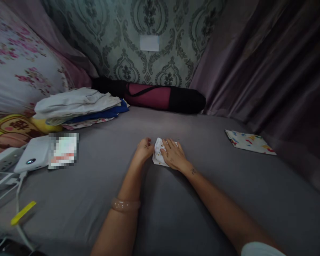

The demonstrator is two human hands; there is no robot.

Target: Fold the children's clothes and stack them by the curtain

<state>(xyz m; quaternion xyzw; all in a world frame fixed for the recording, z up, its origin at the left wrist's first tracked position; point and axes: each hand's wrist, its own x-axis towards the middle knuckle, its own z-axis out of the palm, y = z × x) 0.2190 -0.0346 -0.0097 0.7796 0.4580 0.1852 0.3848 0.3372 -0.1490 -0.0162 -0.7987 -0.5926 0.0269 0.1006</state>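
Note:
A small white folded cloth (158,156) with a scattered print lies on the grey bed sheet in front of me. My right hand (174,154) rests flat on top of it, fingers stretched out and palm down, hiding much of its right part. Close beside the cloth's left edge is my left hand (144,151), its fingers curled in; I see nothing held in them. Whether the left thumb touches the cloth is hard to make out. To the right lies another folded cloth (250,142), white with coloured patches.
Folded garments (80,103) are stacked at the left, near a yellow plush item (16,126). Nearer are a white power bank (33,156), a power strip (5,160), cables and a yellow strip (23,213). A black and maroon long bag (152,96) lies along the wall; curtains (256,64) hang right.

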